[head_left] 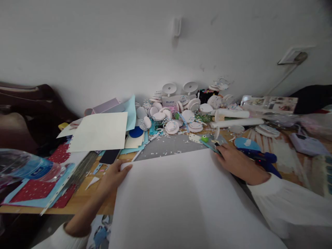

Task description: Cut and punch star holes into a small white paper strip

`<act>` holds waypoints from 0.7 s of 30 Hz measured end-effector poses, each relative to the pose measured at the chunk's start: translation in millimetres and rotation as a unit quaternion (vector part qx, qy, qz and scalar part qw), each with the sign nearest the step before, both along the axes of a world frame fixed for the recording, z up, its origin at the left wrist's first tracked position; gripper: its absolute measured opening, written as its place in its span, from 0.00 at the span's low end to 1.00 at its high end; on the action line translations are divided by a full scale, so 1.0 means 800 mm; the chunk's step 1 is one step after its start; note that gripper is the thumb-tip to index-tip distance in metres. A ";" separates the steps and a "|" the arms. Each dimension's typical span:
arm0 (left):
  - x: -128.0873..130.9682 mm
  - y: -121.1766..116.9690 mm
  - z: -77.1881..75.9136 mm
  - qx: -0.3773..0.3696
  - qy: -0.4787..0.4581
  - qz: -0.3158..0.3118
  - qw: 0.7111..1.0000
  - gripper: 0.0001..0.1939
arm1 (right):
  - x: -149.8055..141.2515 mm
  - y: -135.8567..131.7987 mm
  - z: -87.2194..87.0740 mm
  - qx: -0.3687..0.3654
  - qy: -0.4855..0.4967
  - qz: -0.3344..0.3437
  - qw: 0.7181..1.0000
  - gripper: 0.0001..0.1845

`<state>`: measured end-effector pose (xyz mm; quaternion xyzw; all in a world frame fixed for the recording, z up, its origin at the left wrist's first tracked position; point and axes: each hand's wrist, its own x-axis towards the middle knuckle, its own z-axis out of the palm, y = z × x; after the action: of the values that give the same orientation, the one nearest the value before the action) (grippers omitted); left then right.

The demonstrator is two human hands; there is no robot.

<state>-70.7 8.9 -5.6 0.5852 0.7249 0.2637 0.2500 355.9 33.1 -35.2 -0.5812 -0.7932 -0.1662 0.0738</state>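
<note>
A large white sheet of paper (168, 197) spreads from the grey mat toward me and hangs over the near side. My left hand (118, 176) pinches its far left corner, thumb on top. At the far right corner, my right hand (237, 162) is closed on the sheet's edge with bent fingers. A thin teal strip (209, 146) reaches to those fingertips; whether they hold it too is unclear. Just beyond lies a small green frog-like figure (204, 138). Beside the right wrist is a dark blue glue gun (261, 157) with a red light.
Several white discs (172, 127) heap along the wall. Cream card (100, 133), a phone (110, 156) and a water bottle (33, 167) are on the left. White rolls (237, 122) and a small pale box (308, 144) are on the right. Paper scraps litter the grey mat (163, 147).
</note>
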 end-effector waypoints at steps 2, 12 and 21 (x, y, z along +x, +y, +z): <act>0.005 0.013 -0.008 0.008 0.013 -0.031 0.999 0.23 | -0.002 -0.015 0.004 0.006 0.019 0.020 1.000 0.20; -0.019 0.051 -0.035 0.116 0.116 -0.114 0.980 0.17 | -0.067 -0.115 -0.054 -0.039 0.048 0.126 0.990 0.39; -0.022 0.079 -0.032 0.128 0.255 -0.210 0.935 0.12 | -0.045 -0.097 -0.047 -0.045 0.033 0.126 0.990 0.41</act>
<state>-88.0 72.2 -31.6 0.7984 0.5853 0.1381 0.0297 319.6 -44.9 -73.1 -0.4844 -0.8640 -0.1007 0.0937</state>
